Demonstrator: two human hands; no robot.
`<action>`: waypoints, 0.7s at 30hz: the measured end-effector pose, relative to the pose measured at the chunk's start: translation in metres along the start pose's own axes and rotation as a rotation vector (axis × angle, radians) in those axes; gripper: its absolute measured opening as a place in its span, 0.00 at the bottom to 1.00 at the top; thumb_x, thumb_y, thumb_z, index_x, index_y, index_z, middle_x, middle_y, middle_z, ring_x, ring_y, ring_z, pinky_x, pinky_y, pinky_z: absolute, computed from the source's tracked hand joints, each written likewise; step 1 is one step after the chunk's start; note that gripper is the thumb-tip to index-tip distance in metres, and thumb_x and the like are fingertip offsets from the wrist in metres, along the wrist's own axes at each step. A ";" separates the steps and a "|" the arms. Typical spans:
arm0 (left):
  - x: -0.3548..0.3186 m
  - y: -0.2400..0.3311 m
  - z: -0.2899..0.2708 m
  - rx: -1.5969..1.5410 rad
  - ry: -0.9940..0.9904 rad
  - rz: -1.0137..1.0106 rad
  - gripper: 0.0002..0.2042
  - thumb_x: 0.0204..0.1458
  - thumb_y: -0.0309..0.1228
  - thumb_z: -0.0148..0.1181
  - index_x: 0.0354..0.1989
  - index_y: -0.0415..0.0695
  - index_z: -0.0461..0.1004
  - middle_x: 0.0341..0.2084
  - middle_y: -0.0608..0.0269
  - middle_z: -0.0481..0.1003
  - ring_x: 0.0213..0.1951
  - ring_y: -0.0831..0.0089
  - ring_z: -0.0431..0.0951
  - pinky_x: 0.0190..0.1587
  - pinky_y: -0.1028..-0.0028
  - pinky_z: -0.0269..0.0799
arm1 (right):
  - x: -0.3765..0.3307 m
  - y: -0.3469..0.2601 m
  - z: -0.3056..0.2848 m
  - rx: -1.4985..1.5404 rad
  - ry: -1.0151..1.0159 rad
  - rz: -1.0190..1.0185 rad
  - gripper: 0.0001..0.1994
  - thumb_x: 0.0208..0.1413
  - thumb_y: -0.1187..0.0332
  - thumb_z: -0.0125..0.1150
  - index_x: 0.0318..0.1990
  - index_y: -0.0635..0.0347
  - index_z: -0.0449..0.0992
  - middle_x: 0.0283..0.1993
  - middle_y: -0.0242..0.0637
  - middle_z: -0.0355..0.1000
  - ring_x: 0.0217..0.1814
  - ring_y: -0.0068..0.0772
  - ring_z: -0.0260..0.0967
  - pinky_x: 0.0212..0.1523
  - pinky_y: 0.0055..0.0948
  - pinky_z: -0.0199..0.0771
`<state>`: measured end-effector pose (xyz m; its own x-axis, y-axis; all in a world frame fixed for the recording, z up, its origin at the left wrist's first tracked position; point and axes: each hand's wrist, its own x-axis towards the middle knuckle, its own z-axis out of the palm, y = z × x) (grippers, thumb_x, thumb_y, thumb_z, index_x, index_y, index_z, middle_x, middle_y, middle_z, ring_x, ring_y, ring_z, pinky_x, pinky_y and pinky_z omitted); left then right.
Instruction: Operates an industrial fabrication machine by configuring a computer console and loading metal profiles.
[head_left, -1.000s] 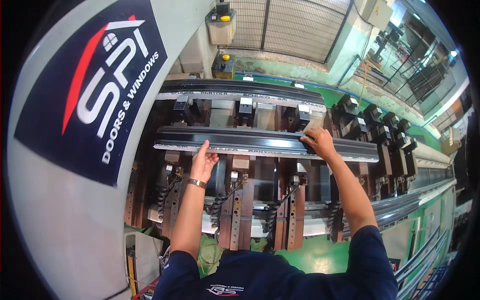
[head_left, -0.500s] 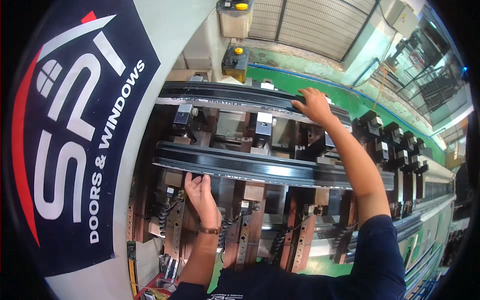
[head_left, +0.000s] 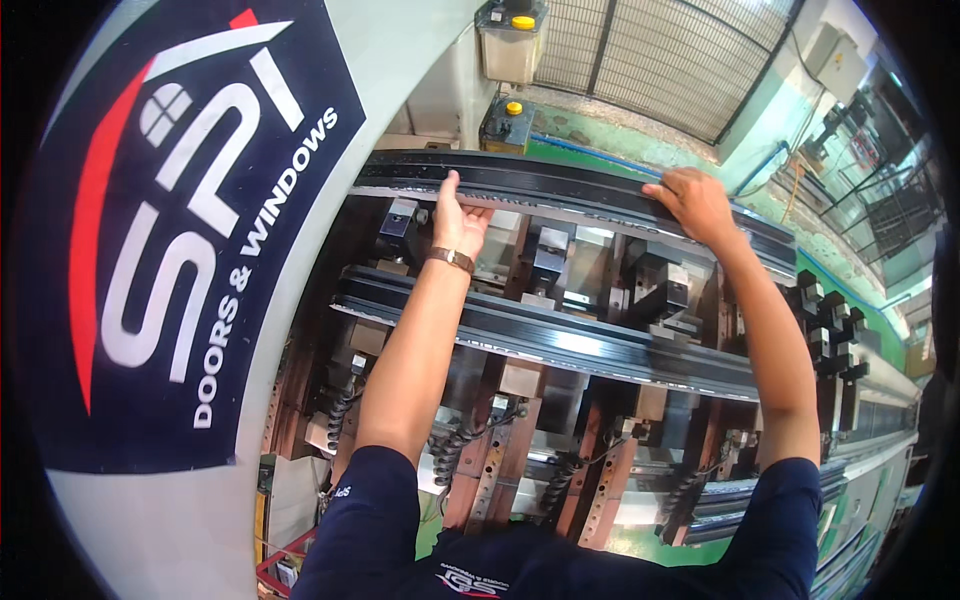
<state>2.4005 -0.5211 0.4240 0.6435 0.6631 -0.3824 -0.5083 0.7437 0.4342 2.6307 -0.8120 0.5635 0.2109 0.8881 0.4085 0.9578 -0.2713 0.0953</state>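
Note:
A long black metal profile (head_left: 565, 192) with a pale film strip along its near side lies crosswise at the far side of the machine. My left hand (head_left: 462, 224) grips it toward its left end, thumb on top and fingers curled beneath. Farther right, my right hand (head_left: 698, 205) is wrapped over the same profile from above, its fingertips partly hidden. A second black profile (head_left: 580, 340) runs nearly parallel, closer to me, and passes under my left forearm. Between the two stand metal clamp blocks (head_left: 549, 258).
At left rises a white machine housing (head_left: 290, 300) with a dark printed panel (head_left: 180, 260). Coiled black hoses (head_left: 455, 455) hang near the front rails. More black clamps (head_left: 828, 325) stand at right. Yellow-capped reservoirs (head_left: 510, 50) and a mesh fence (head_left: 670, 60) are behind.
My left hand has moved from beside the near profile up to the far one and closed on it. My right hand stays on the far profile. The view has swung left.

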 end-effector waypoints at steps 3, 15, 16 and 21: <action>-0.039 -0.028 0.005 0.077 -0.136 -0.005 0.22 0.59 0.43 0.66 0.52 0.38 0.70 0.48 0.50 0.74 0.53 0.56 0.75 0.63 0.53 0.70 | -0.043 0.002 -0.051 -0.019 -0.026 0.075 0.25 0.64 0.48 0.59 0.27 0.62 0.74 0.29 0.46 0.72 0.37 0.53 0.73 0.37 0.47 0.72; -0.327 -0.072 -0.043 0.191 -0.189 -0.003 0.12 0.59 0.37 0.70 0.42 0.45 0.74 0.39 0.61 0.76 0.45 0.65 0.79 0.53 0.60 0.79 | -0.291 -0.081 -0.141 0.110 0.009 0.206 0.18 0.55 0.64 0.70 0.28 0.67 0.66 0.28 0.50 0.62 0.32 0.55 0.64 0.35 0.44 0.66; -0.350 -0.069 -0.055 0.211 -0.161 -0.013 0.12 0.58 0.36 0.70 0.42 0.45 0.74 0.38 0.60 0.77 0.46 0.64 0.79 0.53 0.61 0.79 | -0.307 -0.094 -0.135 0.123 0.018 0.203 0.19 0.52 0.64 0.72 0.27 0.66 0.66 0.28 0.50 0.63 0.32 0.55 0.64 0.34 0.45 0.65; -0.415 -0.051 -0.156 0.352 0.102 0.016 0.12 0.59 0.36 0.67 0.43 0.42 0.76 0.40 0.58 0.78 0.47 0.63 0.80 0.56 0.59 0.78 | -0.339 -0.184 -0.098 0.267 -0.051 0.118 0.20 0.51 0.57 0.75 0.23 0.60 0.69 0.24 0.40 0.66 0.30 0.45 0.67 0.32 0.43 0.68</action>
<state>2.0699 -0.8206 0.4331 0.5675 0.6924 -0.4455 -0.2779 0.6704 0.6880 2.3639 -1.0994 0.4962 0.3268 0.8754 0.3562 0.9422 -0.2722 -0.1953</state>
